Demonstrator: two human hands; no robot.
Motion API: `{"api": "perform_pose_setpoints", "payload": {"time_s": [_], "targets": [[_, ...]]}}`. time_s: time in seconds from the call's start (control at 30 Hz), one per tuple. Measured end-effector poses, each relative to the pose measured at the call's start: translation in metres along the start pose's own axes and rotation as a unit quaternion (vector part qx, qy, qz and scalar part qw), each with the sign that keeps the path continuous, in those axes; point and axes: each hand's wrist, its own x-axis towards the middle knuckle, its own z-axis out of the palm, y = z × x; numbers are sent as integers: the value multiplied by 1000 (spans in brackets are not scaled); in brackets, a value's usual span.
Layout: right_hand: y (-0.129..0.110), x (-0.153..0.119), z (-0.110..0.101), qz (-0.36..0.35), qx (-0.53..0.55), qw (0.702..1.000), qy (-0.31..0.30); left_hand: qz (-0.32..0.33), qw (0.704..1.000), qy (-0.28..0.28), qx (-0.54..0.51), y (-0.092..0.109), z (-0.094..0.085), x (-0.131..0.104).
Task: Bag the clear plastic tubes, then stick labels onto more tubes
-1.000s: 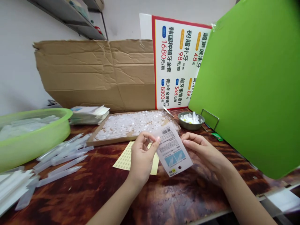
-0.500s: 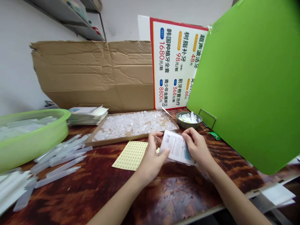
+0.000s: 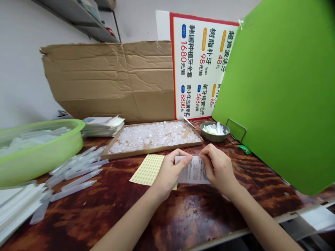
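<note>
Between my hands is a flat printed packet (image 3: 193, 172), white with small text, which looks like a card or leaflet in a clear plastic bag. My left hand (image 3: 174, 170) pinches its upper left edge with thumb on top. At the upper right edge my right hand (image 3: 220, 169) grips it, fingers curled and closed. The packet's right end is hidden behind the right fingers. Partly under my left hand lies a yellow sticker sheet (image 3: 146, 169) with rows of small round labels.
A shallow cardboard tray (image 3: 141, 152) of small clear plastic pieces stands behind. To its right are a grey bowl (image 3: 216, 138) of white strips and a green board (image 3: 274, 87). At left are clear plastic tubes (image 3: 78, 181), a green basin (image 3: 52, 153) and white paper stacks (image 3: 23, 205).
The packet has turned more level and lower, and both hands now hold its upper edge close together. The right hand has moved inward along it. The view has shifted slightly.
</note>
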Motion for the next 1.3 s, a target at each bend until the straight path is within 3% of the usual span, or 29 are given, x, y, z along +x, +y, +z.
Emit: {"api": "perform_pose_setpoints", "payload": {"time_s": [0.33, 0.53, 0.73, 0.83, 1.0, 1.13, 1.3], "targets": [[-6, -3, 2, 14, -17, 1000, 6, -52, 989, 43, -135, -1, 9, -6], [-7, -4, 1, 17, -27, 999, 1, -72, 982, 36, -173, 0, 8, -6], [-5, -4, 2, 27, -27, 999, 9, -21, 983, 30, -182, -1, 10, -4], [-4, -3, 1, 74, 0, 997, 28, -8, 988, 13, -154, 0, 6, -2], [2, 0, 0, 209, 65, 971, 93, 2, 997, -27, -67, -7, 3, 1], [11, -1, 4, 288, 114, 947, 85, 44, 998, -10, -39, -18, 7, 2], [23, -3, 11, 343, 161, 922, 78, 73, 996, -41, 5, -18, 10, 0]]}}
